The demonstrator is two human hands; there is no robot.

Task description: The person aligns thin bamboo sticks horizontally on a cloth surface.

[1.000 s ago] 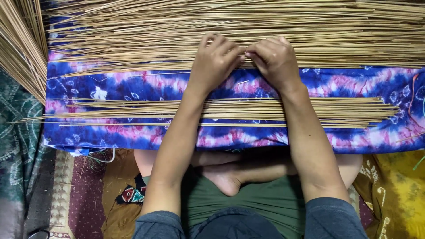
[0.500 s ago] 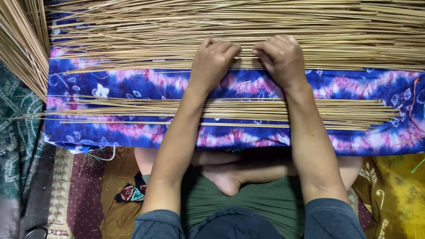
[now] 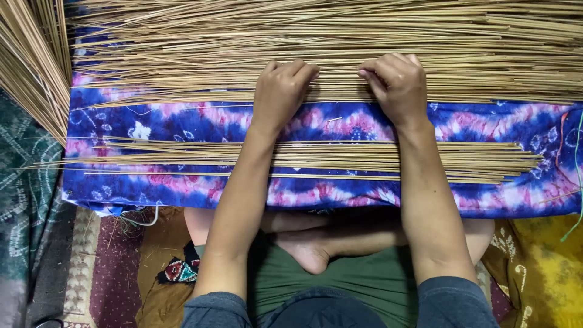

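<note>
- Two hands, left hand and right hand, rest on the thin reed sticks.
- Fingers of both curl narrow, pinching sticks.
- Tie-dye cloth lies beneath.

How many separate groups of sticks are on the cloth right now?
2: a big pile along the far edge under both hands, and a thinner bundle across the cloth nearer the person. More sticks lie off-cloth, left.

- Big pile of thin tan sticks: long, straight, lying crosswise in a dense layer across the far side of the blue-pink tie-dye cloth, under both hands' fingertips.
</note>
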